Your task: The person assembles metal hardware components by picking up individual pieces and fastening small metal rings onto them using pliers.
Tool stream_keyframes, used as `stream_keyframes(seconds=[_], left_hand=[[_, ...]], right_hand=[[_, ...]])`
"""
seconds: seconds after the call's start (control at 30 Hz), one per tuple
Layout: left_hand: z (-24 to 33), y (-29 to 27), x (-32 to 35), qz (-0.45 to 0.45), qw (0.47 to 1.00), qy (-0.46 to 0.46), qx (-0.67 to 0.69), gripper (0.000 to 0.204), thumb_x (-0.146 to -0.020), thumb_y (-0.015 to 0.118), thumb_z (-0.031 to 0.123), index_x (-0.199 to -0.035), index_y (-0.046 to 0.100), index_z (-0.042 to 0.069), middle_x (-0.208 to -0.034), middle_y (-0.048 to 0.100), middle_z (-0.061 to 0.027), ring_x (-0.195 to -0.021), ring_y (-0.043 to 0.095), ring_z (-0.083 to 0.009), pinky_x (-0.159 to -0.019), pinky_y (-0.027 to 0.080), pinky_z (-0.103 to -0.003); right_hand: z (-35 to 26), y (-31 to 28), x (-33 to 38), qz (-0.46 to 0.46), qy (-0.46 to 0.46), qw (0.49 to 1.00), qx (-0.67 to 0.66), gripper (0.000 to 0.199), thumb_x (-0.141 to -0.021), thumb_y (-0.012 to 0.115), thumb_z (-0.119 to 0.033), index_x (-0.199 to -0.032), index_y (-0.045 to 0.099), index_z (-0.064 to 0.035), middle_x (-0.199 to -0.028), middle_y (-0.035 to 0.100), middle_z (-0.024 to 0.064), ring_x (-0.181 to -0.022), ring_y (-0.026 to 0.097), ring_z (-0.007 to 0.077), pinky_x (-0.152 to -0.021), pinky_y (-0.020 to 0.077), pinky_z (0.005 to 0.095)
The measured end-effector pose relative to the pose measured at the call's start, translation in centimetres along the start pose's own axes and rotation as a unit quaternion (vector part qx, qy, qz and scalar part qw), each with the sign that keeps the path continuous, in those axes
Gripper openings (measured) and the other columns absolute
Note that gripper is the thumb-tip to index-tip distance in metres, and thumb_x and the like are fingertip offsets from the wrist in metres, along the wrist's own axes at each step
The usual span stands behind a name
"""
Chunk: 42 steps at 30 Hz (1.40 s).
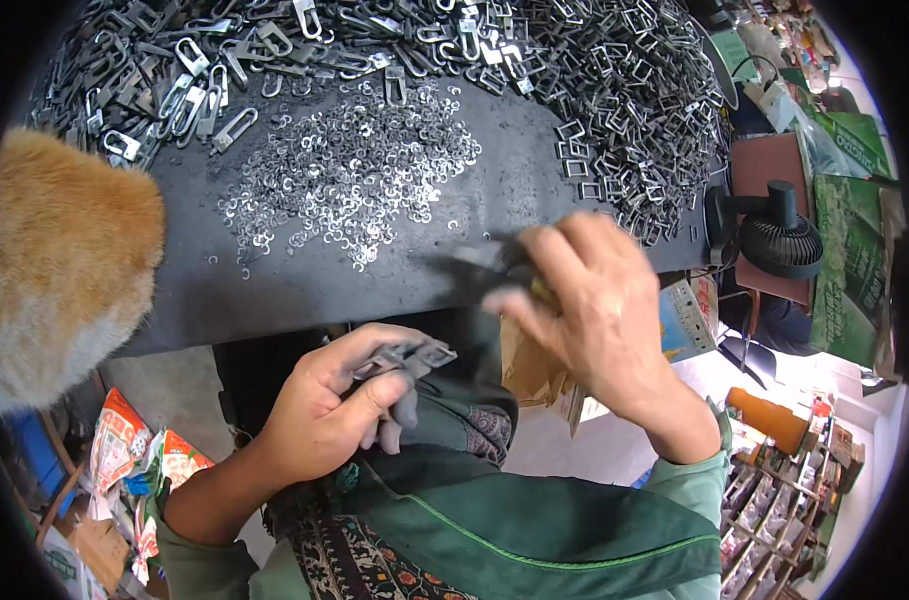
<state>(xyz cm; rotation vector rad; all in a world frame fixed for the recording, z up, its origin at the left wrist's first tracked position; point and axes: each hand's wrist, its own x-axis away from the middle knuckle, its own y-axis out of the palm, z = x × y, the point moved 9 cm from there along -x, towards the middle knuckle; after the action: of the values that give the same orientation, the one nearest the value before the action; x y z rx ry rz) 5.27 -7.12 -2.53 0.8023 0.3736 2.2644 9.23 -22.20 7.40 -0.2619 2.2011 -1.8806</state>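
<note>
Here the left hand [330,405] has its grip clenched on a metal clasp [410,357] jutting past the fingertips.

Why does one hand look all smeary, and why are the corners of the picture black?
In the head view, the right hand is blurred by motion, with the dark tool it grips smeared too; the left hand and the small silver rings stay sharp. The fisheye lens leaves black corners and bends the table edge. The floor at lower right glares white.
</note>
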Motion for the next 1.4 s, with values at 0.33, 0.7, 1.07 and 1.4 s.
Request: stream_keyframes(seconds=[0.33, 0.7, 1.07, 1.4], left_hand=[[-2.1, 0.3, 0.0, -0.015, 0.989, -0.041, 0.138, 0.018, -0.097, 0.057, 0.011, -0.11, 0.063, 0.001, -0.089, 0.067, -0.005, -0.075, 0.06, -0.0065, -0.061, 0.045, -0.019], [0.4, -1.3, 0.0, 0.092, 0.995, 0.033, 0.031, 0.018, -0.09, 0.068, 0.008, -0.105, 0.066, -0.002, -0.092, 0.069, -0.0029, -0.085, 0.06, -0.0059, -0.077, 0.048, -0.022], [0.7, -0.7, -1.3, 0.022, 0.997, 0.006, 0.07, 0.013, -0.09, 0.065, 0.006, -0.101, 0.066, -0.001, -0.072, 0.058, 0.0019, -0.056, 0.044, -0.002, -0.048, 0.033, -0.018], [1.8, -0.5, -1.6, -0.003, 0.998, 0.052, 0.035, 0.014, -0.088, 0.065, 0.008, -0.098, 0.067, -0.001, -0.081, 0.061, 0.0005, -0.06, 0.045, -0.0011, -0.053, 0.035, -0.019]], right_hand=[[-0.2, 0.7, -0.7, 0.03, 0.003, 0.981, 0.191, 0.03, -0.067, 0.078, -0.026, -0.084, 0.059, -0.0101, -0.083, 0.048, 0.0065, -0.085, 0.052, 0.0244, -0.076, 0.0413, 0.0398], [-0.1, 0.6, -0.8, -0.03, -0.003, 0.987, 0.16, 0.028, -0.071, 0.075, -0.029, -0.083, 0.059, -0.0098, -0.079, 0.049, 0.0046, -0.077, 0.052, 0.0227, -0.068, 0.0411, 0.0373], [-2.6, -0.9, -0.2, -0.067, -0.197, 0.977, -0.051, 0.035, -0.068, 0.073, -0.035, -0.084, 0.058, -0.0086, -0.079, 0.05, 0.006, -0.074, 0.055, 0.0244, -0.063, 0.0427, 0.0361], [-2.6, -0.9, 0.0, -0.056, -0.228, 0.971, -0.045, 0.042, -0.071, 0.069, -0.044, -0.088, 0.06, -0.0067, -0.083, 0.056, 0.0095, -0.074, 0.057, 0.0286, -0.062, 0.0439, 0.0399]])
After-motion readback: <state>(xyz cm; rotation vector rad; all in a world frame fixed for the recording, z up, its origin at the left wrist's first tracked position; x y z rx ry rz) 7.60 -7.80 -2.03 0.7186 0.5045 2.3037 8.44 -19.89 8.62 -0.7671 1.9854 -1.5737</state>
